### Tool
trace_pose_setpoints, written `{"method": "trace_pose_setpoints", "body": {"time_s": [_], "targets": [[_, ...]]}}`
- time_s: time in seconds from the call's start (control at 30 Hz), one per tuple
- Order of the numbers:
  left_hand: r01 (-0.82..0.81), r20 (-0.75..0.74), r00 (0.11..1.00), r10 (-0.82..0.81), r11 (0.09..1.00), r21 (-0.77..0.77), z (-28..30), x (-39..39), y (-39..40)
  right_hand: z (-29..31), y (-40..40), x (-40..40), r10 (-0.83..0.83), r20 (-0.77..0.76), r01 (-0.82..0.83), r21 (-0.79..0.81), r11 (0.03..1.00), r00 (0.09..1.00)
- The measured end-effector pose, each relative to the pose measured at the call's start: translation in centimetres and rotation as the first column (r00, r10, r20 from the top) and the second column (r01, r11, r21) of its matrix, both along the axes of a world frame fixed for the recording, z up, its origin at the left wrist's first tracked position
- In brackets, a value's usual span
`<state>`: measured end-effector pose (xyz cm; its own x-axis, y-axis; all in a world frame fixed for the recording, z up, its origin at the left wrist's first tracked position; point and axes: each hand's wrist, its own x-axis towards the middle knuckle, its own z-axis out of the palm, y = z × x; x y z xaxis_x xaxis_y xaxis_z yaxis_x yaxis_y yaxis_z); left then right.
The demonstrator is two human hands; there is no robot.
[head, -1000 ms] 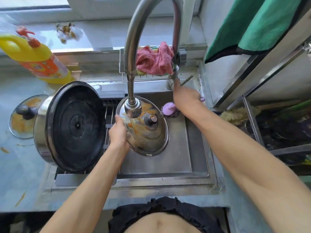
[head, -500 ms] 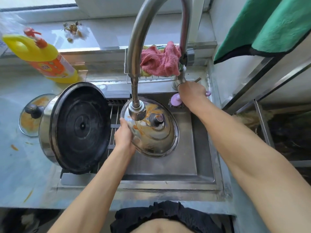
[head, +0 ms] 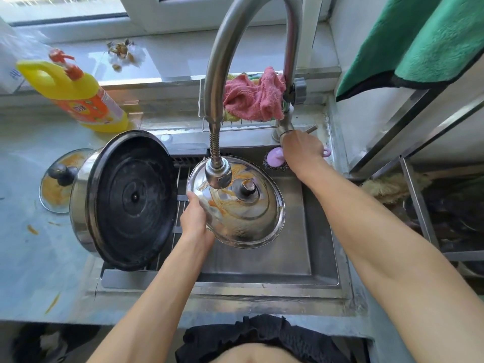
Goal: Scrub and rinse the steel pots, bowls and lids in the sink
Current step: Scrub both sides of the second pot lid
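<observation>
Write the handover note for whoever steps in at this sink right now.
Left hand: grips the greasy steel lid by its rim, under the faucet head over the sink.
Right hand: at the faucet base; its grip is hidden.
Big pot: on its side on the rack.
Second dirty lid: on the counter.
Purple scrubber: at the sink's back corner.
Done: nothing visibly clean; no water visible.
Left: scrub and rinse both lids and the pot.

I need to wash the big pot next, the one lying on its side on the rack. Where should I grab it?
Grip the steel pot by its steel side wall, reaching in from the left and above. Its black base faces the sink and gives no hold; no handles are visible from here.
</observation>
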<state>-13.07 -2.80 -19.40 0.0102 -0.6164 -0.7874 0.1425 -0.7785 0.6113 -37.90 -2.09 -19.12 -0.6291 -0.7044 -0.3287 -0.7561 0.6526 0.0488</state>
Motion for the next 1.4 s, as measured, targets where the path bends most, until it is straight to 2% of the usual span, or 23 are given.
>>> {"method": "trace_pose_setpoints", "body": {"time_s": [0.13, 0.27, 0.43, 0.5, 0.57, 0.63, 0.67, 0.77, 0.8, 0.9, 0.93, 1.0, 1.03, 1.13, 1.17, 1.23, 1.27, 1.37, 1.4], "targets": [[-0.03, -0.024, 0.999, 0.03, 1.0, 0.001, -0.3, 0.5, -0.2, 0.0, 0.8, 0.3, -0.069, 0.057, 0.075, -0.117, 0.99, 0.996], [-0.067, -0.044, 0.997, 0.068, 0.998, 0.016, -0.3, 1.4, -0.1, -0.1, 3.8, 2.6, -0.091, 0.188, 0.144, -0.29, 0.946, 0.978], [-0.114, -0.063, 0.992, 0.111, 0.993, -0.033, -0.4, 2.1, 0.3, -1.3, 11.8, 8.7, -0.092, 0.524, 0.344, -0.408, 0.845, 0.846], [-0.142, -0.073, 0.988, 0.138, 0.988, -0.052, -0.6, 1.9, 0.7, -1.9, 14.5, 12.0, -0.058, 0.57, 0.336, -0.396, 0.855, 0.82], [-0.151, -0.067, 0.987, 0.147, 0.986, -0.067, -1.0, 1.8, 0.9, -1.4, 16.0, 15.2, 0.047, 0.591, 0.261, -0.424, 0.867, 0.806], [-0.144, -0.069, 0.988, 0.139, 0.987, -0.071, -1.2, 1.6, 1.5, -0.8, 16.9, 16.3, 0.116, 0.573, 0.155, -0.402, 0.902, 0.811], [-0.15, -0.066, 0.987, 0.145, 0.987, -0.066, -1.3, 1.7, 1.6, -0.8, 17.0, 15.5, 0.1, 0.55, 0.138, -0.375, 0.917, 0.829], [-0.169, -0.11, 0.981, 0.161, 0.983, -0.073, -0.7, 1.7, 2.1, 0.2, 17.1, 12.9, -0.089, 0.469, 0.248, -0.289, 0.925, 0.878], [-0.169, -0.126, 0.979, 0.16, 0.983, -0.071, -0.3, 1.4, 2.4, 0.9, 17.0, 13.3, -0.07, 0.444, 0.216, -0.289, 0.933, 0.893], [-0.166, -0.139, 0.978, 0.157, 0.984, -0.058, 0.1, 1.0, 2.7, 2.3, 16.8, 16.4, 0.132, 0.455, 0.023, -0.319, 0.947, 0.881], [-0.171, -0.147, 0.976, 0.163, 0.984, -0.047, 0.0, 1.1, 2.7, 2.1, 16.9, 15.5, 0.104, 0.447, 0.055, -0.328, 0.943, 0.888], [-0.184, -0.164, 0.97, 0.177, 0.982, -0.029, 0.2, 1.6, 2.8, 1.9, 17.1, 13.6, -0.062, 0.428, 0.191, -0.265, 0.945, 0.902], [-0.201, -0.168, 0.967, 0.193, 0.979, -0.033, 0.1, 1.9, 2.7, 1.9, 17.1, 13.6, -0.075, 0.409, 0.193, -0.258, 0.947, 0.91], [-0.223, -0.186, 0.96, 0.212, 0.974, -0.043, -0.7, 2.6, 2.3, 2.1, 17.1, 16.7, 0.1, 0.442, 0.033, -0.282, 0.959, 0.891], [-0.234, -0.191, 0.956, 0.221, 0.971, -0.047, -1.0, 2.8, 2.1, 1.8, 17.2, 16.3, 0.077, 0.444, 0.068, -0.302, 0.951, 0.893], [-0.253, -0.213, 0.948, 0.237, 0.966, -0.051, -1.0, 2.9, 2.1, 1.5, 17.0, 14.6, -0.077, 0.419, 0.196, -0.25, 0.948, 0.905], [-0.266, -0.227, 0.942, 0.249, 0.963, -0.047, -1.2, 3.1, 2.0, 1.5, 16.8, 14.5, -0.085, 0.405, 0.198, -0.245, 0.949, 0.91], [-0.272, -0.223, 0.94, 0.259, 0.962, -0.033, -1.1, 3.1, 2.0, 1.8, 16.7, 16.4, 0.07, 0.43, 0.066, -0.295, 0.953, 0.9], [-0.281, -0.221, 0.938, 0.267, 0.959, -0.032, -1.1, 3.2, 2.1, 1.6, 16.7, 15.8, 0.04, 0.426, 0.102, -0.305, 0.947, 0.904]]}}
